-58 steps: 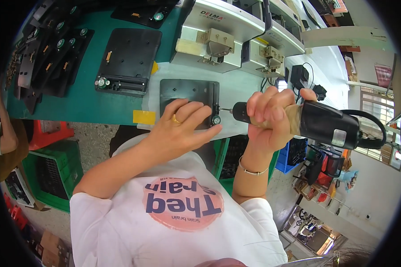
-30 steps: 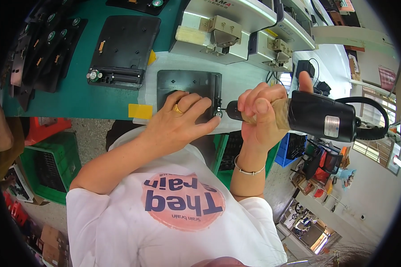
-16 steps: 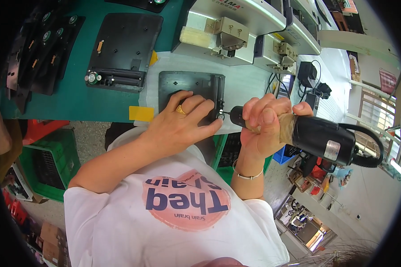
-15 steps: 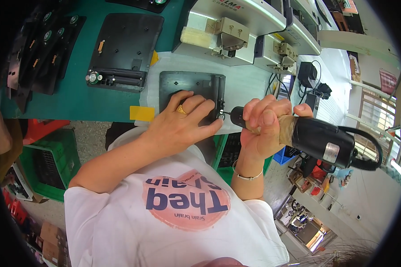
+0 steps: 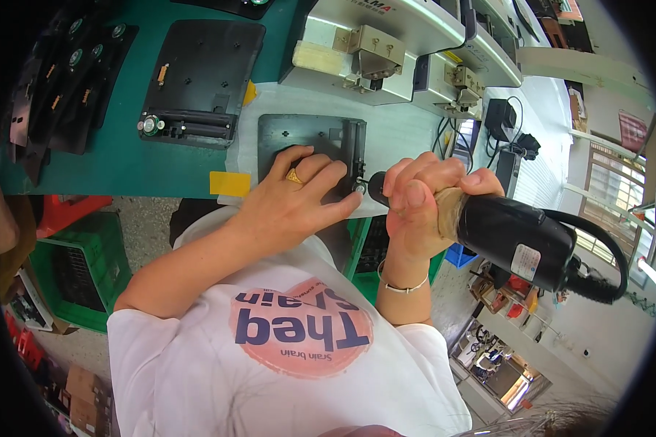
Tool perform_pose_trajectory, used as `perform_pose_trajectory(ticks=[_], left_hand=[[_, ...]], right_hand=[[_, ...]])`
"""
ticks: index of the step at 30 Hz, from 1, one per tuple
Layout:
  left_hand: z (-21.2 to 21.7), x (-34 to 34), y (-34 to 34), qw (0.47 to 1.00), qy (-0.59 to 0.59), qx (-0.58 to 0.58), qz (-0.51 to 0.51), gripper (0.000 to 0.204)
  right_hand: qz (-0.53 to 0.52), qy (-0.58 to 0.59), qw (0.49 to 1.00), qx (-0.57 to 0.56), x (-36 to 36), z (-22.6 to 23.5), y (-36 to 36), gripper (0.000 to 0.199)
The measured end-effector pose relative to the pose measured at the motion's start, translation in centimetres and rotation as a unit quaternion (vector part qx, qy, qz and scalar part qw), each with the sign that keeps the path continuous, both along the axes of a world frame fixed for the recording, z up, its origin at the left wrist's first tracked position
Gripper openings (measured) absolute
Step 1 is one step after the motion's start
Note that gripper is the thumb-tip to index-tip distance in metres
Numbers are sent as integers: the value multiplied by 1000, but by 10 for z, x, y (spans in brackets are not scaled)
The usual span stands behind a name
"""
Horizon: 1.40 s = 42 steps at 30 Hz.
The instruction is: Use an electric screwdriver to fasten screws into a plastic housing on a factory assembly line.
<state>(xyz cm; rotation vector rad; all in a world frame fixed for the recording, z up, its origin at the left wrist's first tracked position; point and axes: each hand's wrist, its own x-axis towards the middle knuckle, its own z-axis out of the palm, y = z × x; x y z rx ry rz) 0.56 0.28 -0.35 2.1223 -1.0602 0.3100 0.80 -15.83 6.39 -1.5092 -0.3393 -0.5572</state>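
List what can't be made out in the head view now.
Head view:
Black panel: partly covered by the left hand.
Power screwdriver: bit tip too small to tell what it touches; grip partly hidden by the right hand.
Far black panel: cut off by the upper edge.
Co-worker's arm: cut off at the left rim.

The left hand [image 5: 291, 195] lies on a panel [image 5: 306, 131]; right of it is the driver [image 5: 517, 240], in the right hand [image 5: 421, 198] (a second panel [image 5: 204, 76] lies behind, leftward).

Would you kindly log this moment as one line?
left hand: on black panel | right hand: gripping power screwdriver | screwdriver: aimed at panel's right edge | nearby: second black panel on green tabletop
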Motion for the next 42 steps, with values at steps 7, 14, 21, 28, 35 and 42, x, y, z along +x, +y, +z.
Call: perform_pose_trajectory(ticks=[7, 14, 21, 28, 35, 42], left_hand=[[3, 0, 0, 1000, -23, -1, 9, 34], [1, -4, -2, 999, -35, 3, 20, 42], [2, -3, -2, 999, -30, 10, 17, 46], [0, -2, 0, 999, -33, 19, 16, 46], [0, -2, 1, 999, -29, 18, 9, 44], [0, -1, 2, 999, -33, 17, 11, 44]], right_hand=[[-25, -11, 999, 40, -6, -2, -1, 45], [-13, -55, 985, 165, 22, 29, -3, 56], [-3, -148, 977, 152, 78, 46, 22, 56], [-5, -130, 983, 129, 87, 38, 24, 56], [1, -141, 978, 151, 85, 41, 25, 57], [-9, -124, 983, 136, 90, 37, 26, 57]])
